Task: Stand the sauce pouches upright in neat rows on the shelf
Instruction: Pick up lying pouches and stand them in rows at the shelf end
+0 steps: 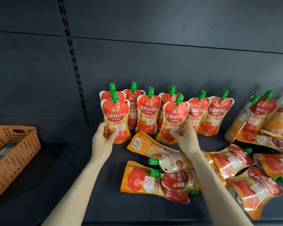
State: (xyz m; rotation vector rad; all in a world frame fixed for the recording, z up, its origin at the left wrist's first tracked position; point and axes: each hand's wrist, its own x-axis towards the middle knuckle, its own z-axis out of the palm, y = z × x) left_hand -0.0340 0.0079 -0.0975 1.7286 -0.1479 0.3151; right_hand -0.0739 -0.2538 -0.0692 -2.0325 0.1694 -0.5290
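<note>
The left hand (103, 139) has thumb and fingers curled round the lower half of the left pouch (116, 118). The right hand (186, 136) clasps the right pouch (173, 121) the same way, low on its right edge. Both pouches are vertical with green caps up, at the front of the standing group, their bases at or just above the shelf (72, 176); which of the two cannot be told. Behind them a back row (149, 111) of about six pouches already stands near the back panel (170, 62), labels forward, though unevenly spaced and partly overlapping. By my judgement the task is less than half done, since a second row is only starting and these two stand well apart from each other. Left to do are the flat pouches (153, 180) strewn over the front and right of the shelf, several overlapping. One barcode-up pouch (147, 144) lies between and just in front of the held pair, and a slumped heap (258, 111) leans at the far right. The flat ones fill the very space where further rows would go, and the right forearm reaches across them, so they are likely to get in the way as the rows grow. Well apart to the left sits an orange perforated basket (12, 154), and a slotted upright (73, 62) runs up the back panel.
</note>
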